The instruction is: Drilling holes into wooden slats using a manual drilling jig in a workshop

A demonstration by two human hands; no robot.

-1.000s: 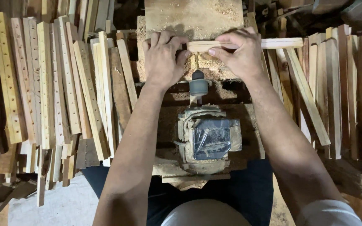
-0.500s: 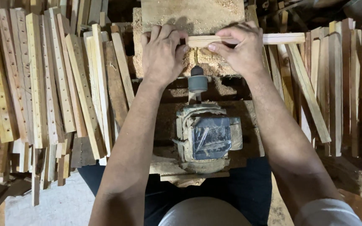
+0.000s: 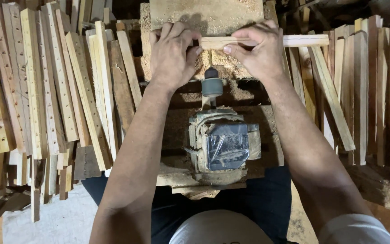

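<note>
**Wooden slat held crosswise at a small drilling motor: two hands, one view**

Head view, looking down.

- Left hand (image 3: 173, 53): fingers curled and closed on the left end of the wooden slat (image 3: 303, 40), thumb tip pressed against its near edge.
- Right hand (image 3: 259, 50): closed on the same slat just right of its middle, fingers over the top, thumb on the near edge. The two hands sit near each other with a short bare stretch of slat between them.
- Wooden slat: pale, narrow, lying level and crosswise, its right end running out well past the right hand. It rests against the sawdust-covered block (image 3: 213, 16) at the far side of the surface (image 3: 179, 131).
- Chuck (image 3: 212, 85): grey, cylindrical, pointing at the slat's near edge in the gap between the hands; whether the bit touches the wood cannot be told.
- Motor (image 3: 225, 145): squat, dusty body with a dark wrapped patch on top, seated on the surface directly behind the chuck, between the forearms.
- Drilled slats (image 3: 46, 86): a large leaning stack left of the left arm, many showing rows of small holes.
- Plain slats (image 3: 375, 90): upright stack right of the right arm, one leaning diagonally beside the wrist.
- Sawdust lies thick around the chuck.
</note>
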